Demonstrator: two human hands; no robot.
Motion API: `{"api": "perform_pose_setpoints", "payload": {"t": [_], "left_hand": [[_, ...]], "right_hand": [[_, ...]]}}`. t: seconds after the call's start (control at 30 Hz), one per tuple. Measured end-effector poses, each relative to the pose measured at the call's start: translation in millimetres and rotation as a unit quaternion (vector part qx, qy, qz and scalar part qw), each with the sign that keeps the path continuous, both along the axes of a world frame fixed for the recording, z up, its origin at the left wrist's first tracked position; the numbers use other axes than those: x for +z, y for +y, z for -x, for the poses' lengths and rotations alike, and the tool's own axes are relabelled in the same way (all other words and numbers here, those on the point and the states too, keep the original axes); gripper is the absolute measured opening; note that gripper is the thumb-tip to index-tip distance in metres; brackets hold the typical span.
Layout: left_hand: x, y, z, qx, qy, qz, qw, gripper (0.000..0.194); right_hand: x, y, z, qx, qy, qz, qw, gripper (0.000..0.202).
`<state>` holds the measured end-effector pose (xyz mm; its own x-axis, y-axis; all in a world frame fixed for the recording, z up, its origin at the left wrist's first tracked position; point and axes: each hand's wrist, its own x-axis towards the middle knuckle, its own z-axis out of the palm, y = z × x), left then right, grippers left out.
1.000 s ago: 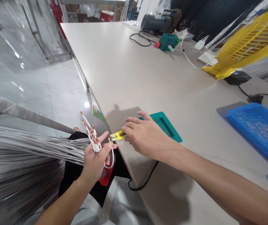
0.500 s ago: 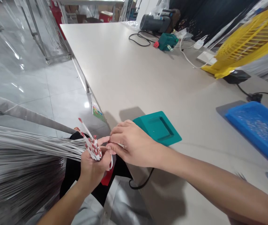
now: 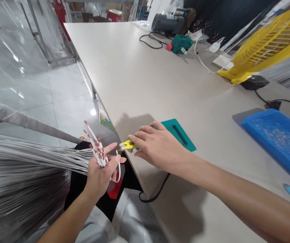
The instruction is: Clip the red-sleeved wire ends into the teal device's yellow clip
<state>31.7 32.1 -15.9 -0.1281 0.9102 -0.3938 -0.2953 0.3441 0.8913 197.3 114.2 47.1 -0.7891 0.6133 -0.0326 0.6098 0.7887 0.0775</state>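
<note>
A bundle of white cables with reddish tips (image 3: 99, 152) sits in the grip of my left hand (image 3: 100, 175). One separate white wire (image 3: 119, 170) loops up from it, pinched by my left thumb, its thin reddish end pointing up beside a yellow part with a pale tip (image 3: 127, 145). This yellow part pokes out from under my right hand (image 3: 157, 143). My right fingers are stretched out and apart, over the yellow part and the edge of a teal device (image 3: 177, 130). Whether they touch the yellow part, I cannot tell.
A blue tray (image 3: 276, 135) with small bits stands at the right. Further back are a yellow fan (image 3: 264, 47), a green machine (image 3: 182, 44) and a dark motor (image 3: 167, 23). A black cord (image 3: 155, 195) hangs near the table edge. Long white cables (image 3: 33, 162) stretch leftward.
My right hand has drawn back to the right, away from my left fingers. The yellow part and the single wire's thin end now show. My left hand has hardly moved.
</note>
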Motion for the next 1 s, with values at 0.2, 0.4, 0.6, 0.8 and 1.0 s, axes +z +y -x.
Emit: {"api": "perform_pose_setpoints", "payload": {"t": [0.2,0.4,0.6,0.8,1.0], "left_hand": [[0.9,3,-2,-0.003,-0.063,-0.015,0.998,0.049],[3.7,3,-1,0.012,-0.103,0.010,0.995,0.046],[4.9,0,0,-0.014,-0.113,0.009,0.993,0.050],[7.9,-2,-5,-0.007,0.004,-0.008,1.000,0.040],[7.1,-8,-7,0.015,0.090,-0.009,0.996,0.031]], "right_hand": [[-2.3,4,6,0.021,-0.012,-0.012,1.000,0.012],[-2.0,-6,10,0.106,0.119,-0.125,0.979,0.028],[-14.2,-12,15,0.200,0.149,-0.182,0.951,0.020],[-18.3,-15,22,0.172,0.171,-0.162,0.956,0.021],[-5.3,-18,24,0.021,0.172,0.024,0.985,0.016]]}}
